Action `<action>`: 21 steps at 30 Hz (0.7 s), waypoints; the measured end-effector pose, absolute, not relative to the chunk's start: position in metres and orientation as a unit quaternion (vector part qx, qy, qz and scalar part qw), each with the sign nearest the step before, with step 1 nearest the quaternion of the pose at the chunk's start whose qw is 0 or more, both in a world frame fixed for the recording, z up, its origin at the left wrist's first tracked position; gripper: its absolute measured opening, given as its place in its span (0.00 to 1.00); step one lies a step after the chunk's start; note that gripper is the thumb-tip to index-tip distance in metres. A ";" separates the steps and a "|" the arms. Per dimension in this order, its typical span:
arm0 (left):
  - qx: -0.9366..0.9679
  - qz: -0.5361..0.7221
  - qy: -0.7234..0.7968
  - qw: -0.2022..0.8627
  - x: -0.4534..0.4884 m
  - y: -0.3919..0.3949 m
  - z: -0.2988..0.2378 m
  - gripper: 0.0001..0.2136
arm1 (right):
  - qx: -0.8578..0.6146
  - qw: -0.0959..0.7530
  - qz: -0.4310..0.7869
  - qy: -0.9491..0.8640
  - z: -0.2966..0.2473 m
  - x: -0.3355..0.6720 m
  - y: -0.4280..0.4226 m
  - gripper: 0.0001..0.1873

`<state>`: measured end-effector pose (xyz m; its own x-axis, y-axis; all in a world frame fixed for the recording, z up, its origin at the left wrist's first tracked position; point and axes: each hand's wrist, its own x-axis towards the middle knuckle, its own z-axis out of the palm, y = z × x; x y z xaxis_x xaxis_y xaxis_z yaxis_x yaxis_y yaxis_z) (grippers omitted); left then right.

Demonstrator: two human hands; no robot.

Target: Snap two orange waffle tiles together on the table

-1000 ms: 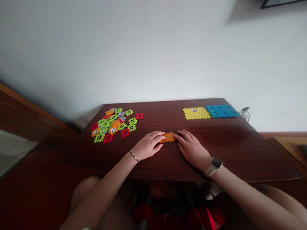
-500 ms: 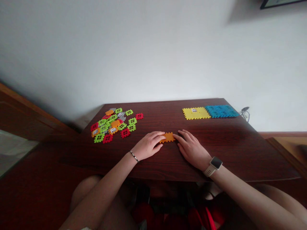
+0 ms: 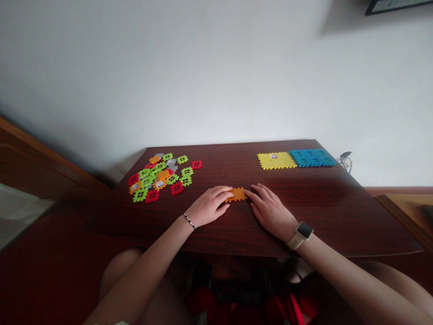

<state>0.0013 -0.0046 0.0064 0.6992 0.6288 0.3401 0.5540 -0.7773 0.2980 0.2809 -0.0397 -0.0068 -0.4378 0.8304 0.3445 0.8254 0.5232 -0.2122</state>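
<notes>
In front of me on the dark wooden table lies a flat orange interlocking tile [image 3: 239, 194] with notched edges, possibly more than one tile joined. My left hand [image 3: 210, 204] covers its left end, fingers on top and thumb at the near side, gripping it. The covered end is hidden under those fingers. My right hand [image 3: 270, 207] rests on the table at the other side, its fingers spread, with the index fingertip touching the tile's right edge.
A loose pile of green, red, orange and grey window tiles [image 3: 147, 181] lies at the left. Toward the back right sit a joined yellow panel [image 3: 280, 163] and a blue panel [image 3: 313, 158], side by side. The wall [image 3: 216, 81] rises behind the table.
</notes>
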 end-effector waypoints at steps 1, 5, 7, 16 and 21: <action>0.918 0.216 0.322 0.087 0.001 -0.005 0.006 0.16 | -0.488 0.206 0.006 -0.848 -0.007 0.281 -0.040 0.25; 0.918 0.216 0.321 0.088 0.001 -0.005 0.006 0.16 | -0.487 0.204 0.008 -0.849 -0.007 0.282 -0.039 0.25; 0.918 0.217 0.320 0.088 0.001 -0.005 0.006 0.16 | -0.486 0.208 0.008 -0.849 -0.007 0.282 -0.039 0.25; 0.917 0.217 0.322 0.090 0.001 -0.004 0.006 0.16 | -0.487 0.205 0.003 -0.849 -0.007 0.281 -0.040 0.25; 0.918 0.216 0.322 0.087 0.001 -0.004 0.006 0.16 | -0.487 0.205 0.002 -0.849 -0.007 0.281 -0.040 0.25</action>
<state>0.0012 -0.0044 0.0060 0.7000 0.6281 0.3399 0.5529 -0.7779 0.2987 0.2808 -0.0397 -0.0066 -0.4422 0.8273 0.3464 0.8253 0.5266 -0.2041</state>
